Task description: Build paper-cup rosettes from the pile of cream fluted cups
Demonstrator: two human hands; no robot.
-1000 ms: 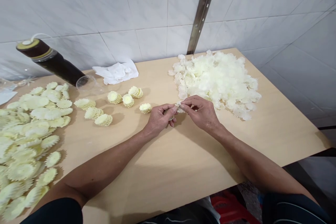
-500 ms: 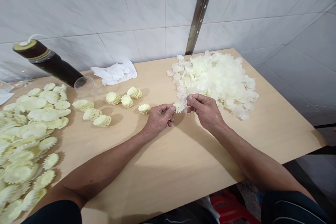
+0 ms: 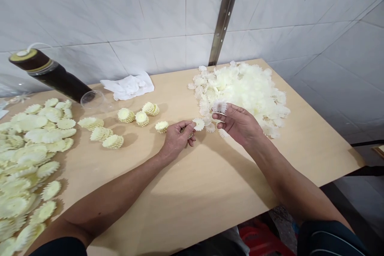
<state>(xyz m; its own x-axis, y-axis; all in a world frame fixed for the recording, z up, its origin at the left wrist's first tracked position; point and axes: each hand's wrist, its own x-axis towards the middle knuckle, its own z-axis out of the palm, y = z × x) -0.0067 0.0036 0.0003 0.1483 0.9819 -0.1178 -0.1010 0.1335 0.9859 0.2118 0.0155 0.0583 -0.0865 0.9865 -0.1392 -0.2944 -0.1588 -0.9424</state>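
Left grip (image 3: 176, 139) pinches a pale disc (image 3: 199, 124) by its edge; right grip (image 3: 242, 125), loosely curled, apparently holds a translucent disc (image 3: 219, 107) at its fingertips.

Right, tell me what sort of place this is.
Probably an indoor handwork space, perhaps a workshop: a wood-coloured table stands beside a marbled tile wall, with many pale flower-shaped pieces heaped on it.

Single head-worn view: looks from above my forearms (image 3: 120, 192), forward and down across the table (image 3: 186, 196) to the nearby wall (image 3: 162, 12).
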